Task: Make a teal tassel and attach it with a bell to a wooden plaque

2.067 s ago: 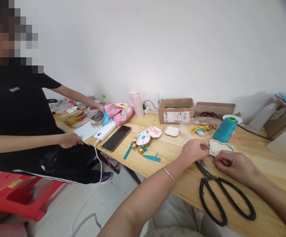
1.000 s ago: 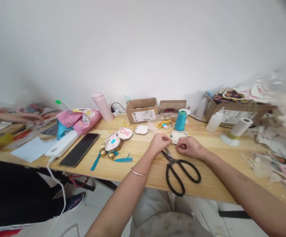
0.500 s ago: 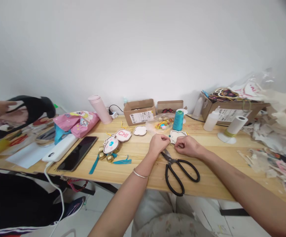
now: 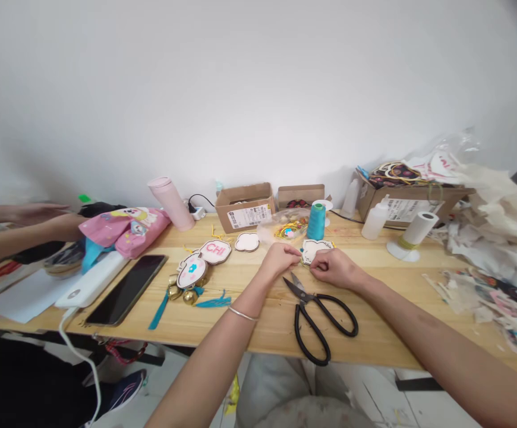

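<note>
A white cloud-shaped patch (image 4: 314, 249) with dark marks lies between my hands, just in front of a cone of teal thread (image 4: 316, 222). At its left edge my left hand (image 4: 281, 260) is pinched closed, fingertips close to the patch. My right hand (image 4: 335, 267) is closed too, its curled fingers overlapping the patch's lower right side. Whatever is between the fingers of either hand is too small to make out. Black-handled scissors (image 4: 308, 299) lie below my hands, blades slightly apart and pointing up left.
To the left are stitched patches (image 4: 215, 252) with bells and teal tassels, a blank patch (image 4: 246, 242), a phone (image 4: 127, 289), a power bank (image 4: 92, 279) and a pink pouch (image 4: 127, 229). Cardboard boxes (image 4: 245, 207) stand behind. Fabric scraps (image 4: 485, 303) cover the right. Another person's arms (image 4: 27, 229) reach in at left.
The view has shifted slightly, moving the table things left. My hands stay at the patch, with the scissors now more in sight. The other person's black item has been lowered behind the pouch.
</note>
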Demonstrator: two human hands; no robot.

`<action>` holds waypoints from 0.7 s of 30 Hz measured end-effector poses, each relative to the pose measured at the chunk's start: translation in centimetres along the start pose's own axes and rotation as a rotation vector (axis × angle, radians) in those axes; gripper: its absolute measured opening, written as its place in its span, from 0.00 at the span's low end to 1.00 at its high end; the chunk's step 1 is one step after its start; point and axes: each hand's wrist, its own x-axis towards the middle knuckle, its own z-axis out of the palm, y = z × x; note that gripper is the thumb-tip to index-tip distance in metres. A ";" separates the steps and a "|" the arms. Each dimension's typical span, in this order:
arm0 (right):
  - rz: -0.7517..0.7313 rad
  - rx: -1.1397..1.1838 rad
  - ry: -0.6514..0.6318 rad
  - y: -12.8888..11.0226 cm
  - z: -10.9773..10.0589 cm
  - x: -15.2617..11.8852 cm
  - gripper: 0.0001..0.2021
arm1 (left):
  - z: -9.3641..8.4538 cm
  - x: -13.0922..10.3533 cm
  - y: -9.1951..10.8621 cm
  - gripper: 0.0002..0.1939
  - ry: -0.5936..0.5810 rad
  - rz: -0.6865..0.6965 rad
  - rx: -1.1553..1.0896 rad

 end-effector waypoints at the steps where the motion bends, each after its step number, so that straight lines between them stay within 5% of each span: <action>1: -0.001 0.002 -0.001 0.0 0.0 0.0 0.07 | -0.2 0.0 0.2 0.07 -0.022 -0.022 -0.034; 9: -0.009 0.000 0.018 0.2 0.1 0.1 0.07 | -1.3 0.6 0.0 0.11 -0.151 -0.092 -0.258; 15: -0.009 0.020 0.012 0.0 -0.1 0.1 0.07 | -1.6 0.3 0.0 0.08 -0.151 -0.016 -0.350; 18: -0.013 0.019 0.024 0.1 -0.1 0.1 0.07 | -1.9 0.1 -0.1 0.10 -0.148 0.187 -0.193; 21: -0.010 0.024 0.028 0.2 -0.1 0.1 0.07 | -2.2 0.5 -0.9 0.09 -0.181 0.645 0.281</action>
